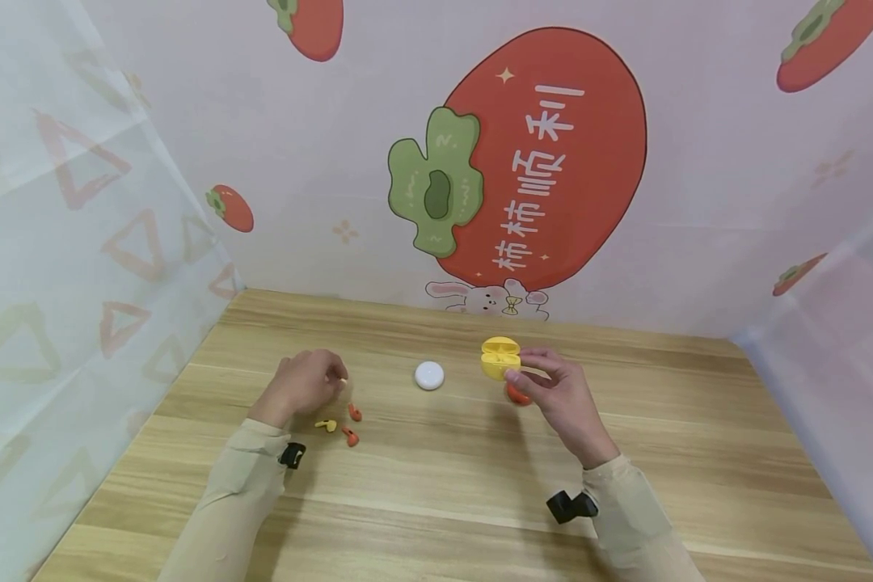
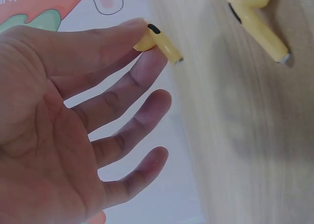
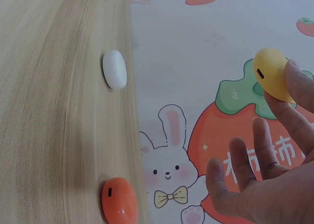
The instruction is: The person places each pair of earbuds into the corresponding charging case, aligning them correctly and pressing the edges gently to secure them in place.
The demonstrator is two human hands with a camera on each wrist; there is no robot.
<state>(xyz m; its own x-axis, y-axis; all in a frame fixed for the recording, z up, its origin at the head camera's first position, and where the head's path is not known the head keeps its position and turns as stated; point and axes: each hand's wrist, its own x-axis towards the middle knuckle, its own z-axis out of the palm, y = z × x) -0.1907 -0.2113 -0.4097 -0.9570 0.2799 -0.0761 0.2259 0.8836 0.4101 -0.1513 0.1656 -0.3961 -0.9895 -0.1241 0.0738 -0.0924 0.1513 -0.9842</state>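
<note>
My left hand (image 1: 307, 381) pinches a yellow earbud (image 2: 166, 46) between thumb and fingertips, above the wooden table on the left. Another yellow earbud (image 1: 327, 425) and two orange-red earbuds (image 1: 351, 436) lie on the table just below that hand. My right hand (image 1: 562, 398) holds a small yellow earbud case (image 1: 499, 370) by its side, raised over the table with its lid up. In the right wrist view, the case's rounded underside (image 3: 271, 69) shows a dark port, and the thumb and index finger grip it while the other fingers are spread.
A white rounded case (image 1: 429, 375) sits closed on the table between the hands. An orange-red case (image 1: 518, 394) lies behind and below the right hand, partly hidden by it. Printed walls (image 1: 320, 250) enclose the wooden table (image 1: 422, 493) at the back and both sides.
</note>
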